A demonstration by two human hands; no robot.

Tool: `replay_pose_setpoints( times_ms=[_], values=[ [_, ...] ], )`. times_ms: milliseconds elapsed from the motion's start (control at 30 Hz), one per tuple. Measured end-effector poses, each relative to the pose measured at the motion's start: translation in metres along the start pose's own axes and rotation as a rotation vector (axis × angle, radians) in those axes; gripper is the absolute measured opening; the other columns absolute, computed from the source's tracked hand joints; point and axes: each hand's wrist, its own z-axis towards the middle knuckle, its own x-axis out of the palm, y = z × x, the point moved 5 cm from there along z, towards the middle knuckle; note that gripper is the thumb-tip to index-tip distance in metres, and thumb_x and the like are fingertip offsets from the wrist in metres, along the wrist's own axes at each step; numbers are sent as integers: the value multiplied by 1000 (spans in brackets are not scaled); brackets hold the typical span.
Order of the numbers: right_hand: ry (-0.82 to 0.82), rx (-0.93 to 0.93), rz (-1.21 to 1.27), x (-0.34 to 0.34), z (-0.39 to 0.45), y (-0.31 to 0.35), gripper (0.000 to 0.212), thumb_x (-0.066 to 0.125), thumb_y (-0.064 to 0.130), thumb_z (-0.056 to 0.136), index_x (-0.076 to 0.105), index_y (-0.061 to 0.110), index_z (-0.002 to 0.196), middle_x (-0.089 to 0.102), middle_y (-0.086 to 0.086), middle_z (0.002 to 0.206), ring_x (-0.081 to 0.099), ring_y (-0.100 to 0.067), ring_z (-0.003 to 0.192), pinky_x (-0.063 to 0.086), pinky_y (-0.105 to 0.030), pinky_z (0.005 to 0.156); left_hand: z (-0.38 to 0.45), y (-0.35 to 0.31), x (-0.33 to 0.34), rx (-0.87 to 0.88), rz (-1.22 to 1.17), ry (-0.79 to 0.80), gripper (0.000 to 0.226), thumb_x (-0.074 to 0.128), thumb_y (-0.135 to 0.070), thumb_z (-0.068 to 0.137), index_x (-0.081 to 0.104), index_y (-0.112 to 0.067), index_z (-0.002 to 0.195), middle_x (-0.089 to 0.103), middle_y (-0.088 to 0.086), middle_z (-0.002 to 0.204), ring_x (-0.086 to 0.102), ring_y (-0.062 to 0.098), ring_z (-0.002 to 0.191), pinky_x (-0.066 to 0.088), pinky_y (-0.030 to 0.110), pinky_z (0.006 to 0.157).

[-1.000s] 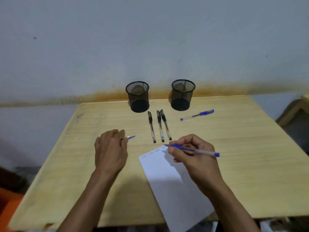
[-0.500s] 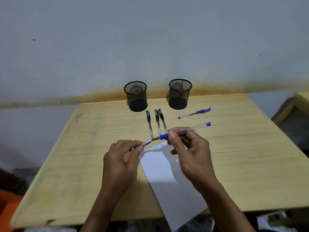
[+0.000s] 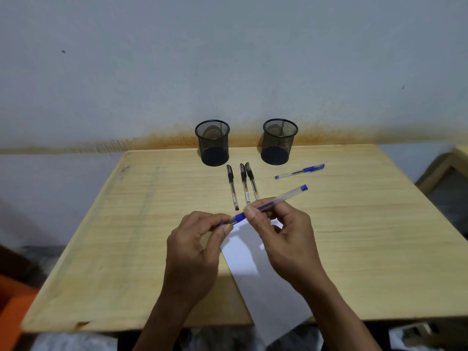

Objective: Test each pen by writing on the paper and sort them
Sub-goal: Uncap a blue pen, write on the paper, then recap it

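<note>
- Holding blue pen [image 3: 273, 200] w/ both hands, above top edge of paper [image 3: 255, 264], near middle of table [image 3: 152, 224]; clear barrel slants up to the right, blue end plug at far end.
- Handles as light, stiff, smooth plastic rod; likely slippery on bare barrel, so best taken at blue grip sleeve near tip or mid-barrel, pinched between thumb & fingertips.
- Right hand [image 3: 283, 239]: thumb & index pinch barrel just behind grip sleeve, other fingers curled beneath, wrist angled in from lower right.
- Left hand [image 3: 195, 249]: fingertips pinch small blue cap [image 3: 225, 223] at pen tip; appears to be recapping, seated or not — cannot tell.
- Waiting on table: three black pens [image 3: 243, 184] side by side, second blue pen [image 3: 300, 171] capped, apart to the right.
- Standing behind: left mesh cup [image 3: 214, 143], right mesh cup [image 3: 278, 141]; no pens seen inside.
</note>
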Motion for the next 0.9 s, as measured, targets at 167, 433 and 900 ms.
replay_pose_setpoints(
  times_ms=[167,433,900],
  values=[
    [-30,-40,23,-1,-5,4,11,70,20,91,71,29,84,70,-1,82,66,-11,81,51,-10,67,2,-10,-1,84,26,6,14,66,-10,86,76,-13,95,67,-10,86,64,7,84,51,19,74],
    [-5,51,55,-2,-6,-4,3,75,27,86,75,27,89,75,15,84,69,-3,86,55,-15,70,7,-4,1,59,-11,78,15,66,-14,86,77,-17,97,68,-13,86,65,6,84,51,20,74],
    [-151,-660,-999,-39,16,-5,14,68,32,91,79,24,95,71,5,89,56,-27,88,39,-40,75,32,10,7,-64,49,265,13,61,-32,96,70,-30,105,65,-18,94,60,5,93,40,12,70]
  ],
)
